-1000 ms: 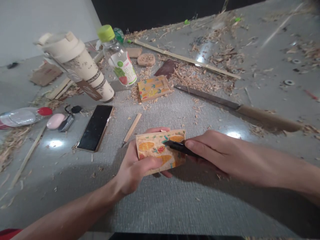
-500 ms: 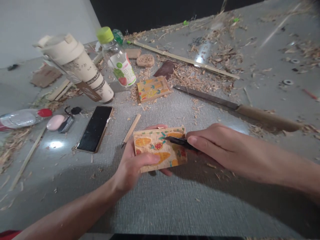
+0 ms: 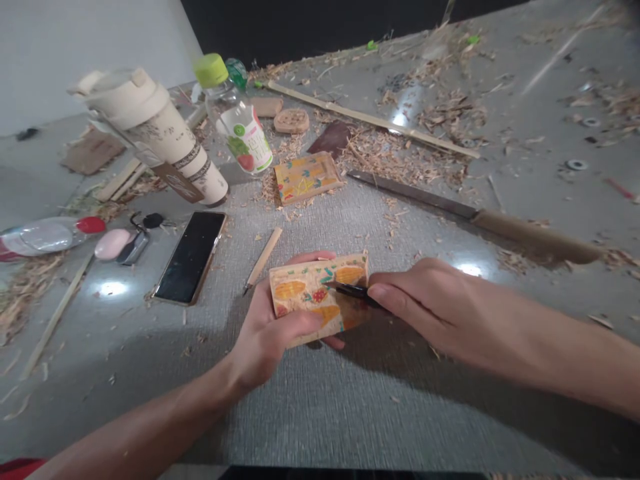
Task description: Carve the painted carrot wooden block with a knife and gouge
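My left hand (image 3: pixel 280 320) is closed round a small wooden block (image 3: pixel 300 300) painted with orange and red fruit shapes. Its thumb lies across the painted face and its fingertips show behind the far and near edges. In my right hand (image 3: pixel 420 297) is a black-handled craft knife (image 3: pixel 355 291), its tip on or just over the painted face near a red strawberry shape. The grip covers most of the knife's handle. A short pencil (image 3: pixel 263 259) lies on the table just left of the block.
A phone (image 3: pixel 191 257), a cream tumbler (image 3: pixel 170 133) and a clear bottle (image 3: pixel 240 127) occupy the left side. Beyond the hands lie another painted block (image 3: pixel 307 177) and a long flat file (image 3: pixel 420 197) with a wooden handle. Wood shavings (image 3: pixel 400 160) litter the table.
My right hand and the knife have shifted slightly left and down over the block. The block has tilted a little, its right end raised. My left hand keeps its hold.
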### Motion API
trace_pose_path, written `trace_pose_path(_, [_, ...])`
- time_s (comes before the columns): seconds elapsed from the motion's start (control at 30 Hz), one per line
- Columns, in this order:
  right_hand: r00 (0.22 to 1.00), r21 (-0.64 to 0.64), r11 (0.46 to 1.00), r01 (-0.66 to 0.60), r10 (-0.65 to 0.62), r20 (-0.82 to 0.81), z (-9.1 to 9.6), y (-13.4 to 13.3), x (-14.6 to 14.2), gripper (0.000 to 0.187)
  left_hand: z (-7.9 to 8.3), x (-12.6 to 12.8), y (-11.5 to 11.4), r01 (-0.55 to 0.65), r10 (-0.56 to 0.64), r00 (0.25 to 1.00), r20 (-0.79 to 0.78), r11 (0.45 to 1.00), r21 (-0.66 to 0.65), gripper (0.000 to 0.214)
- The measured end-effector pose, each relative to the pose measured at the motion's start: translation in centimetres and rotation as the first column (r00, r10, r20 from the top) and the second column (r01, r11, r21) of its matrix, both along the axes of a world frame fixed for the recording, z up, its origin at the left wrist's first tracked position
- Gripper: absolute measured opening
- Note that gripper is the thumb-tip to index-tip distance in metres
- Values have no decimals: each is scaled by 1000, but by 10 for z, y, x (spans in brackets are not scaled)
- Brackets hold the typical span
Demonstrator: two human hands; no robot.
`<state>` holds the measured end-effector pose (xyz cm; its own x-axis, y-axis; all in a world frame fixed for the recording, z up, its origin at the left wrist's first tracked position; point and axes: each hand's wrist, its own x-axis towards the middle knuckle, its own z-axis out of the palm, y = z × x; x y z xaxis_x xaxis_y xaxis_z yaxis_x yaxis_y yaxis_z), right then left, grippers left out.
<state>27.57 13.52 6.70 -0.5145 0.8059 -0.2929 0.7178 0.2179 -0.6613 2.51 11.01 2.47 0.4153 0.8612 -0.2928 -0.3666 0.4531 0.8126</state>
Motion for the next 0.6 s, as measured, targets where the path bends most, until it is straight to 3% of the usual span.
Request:
trace_pose_path(0.03, [999,-148,989,13,-20,-40,4,3,0,59,0,0,-1,10,-10,1000,7,1000,1,67])
trace_pose_path(0.1, [990,-479,877,-33,-36,-134,11,9,2,67,2,0,-2,26,-26,999,30,1000,0,66])
trace_pose_path(0.13, [983,-576,814,-77,-35,-181,14,12,3,69,3,1,-2,29,-29,999,44,1000,0,66])
trace_pose_path(0.17, [978,-597,798,-90,-42,-203,15,14,4,69,4,1,-2,32,-32,998,54,999,-2,66])
trace_pose_path(0.23, [984,-446,894,-39,-44,-173,16,17,6,64,6,1,0,31,-30,997,65,1000,-7,66])
trace_pose_path(0.3, [994,-159,987,14,-30,-101,14,18,8,59,7,1,1,19,-17,998,55,1000,-20,67])
trace_pose_path(0.4, [997,72,996,-50,54,-62,12,18,11,52,8,0,3,8,-7,999,38,1000,-28,69])
trace_pose_path(0.6, [989,228,963,-143,145,7,11,13,10,47,8,0,0,28,-28,1000,-4,999,-26,73])
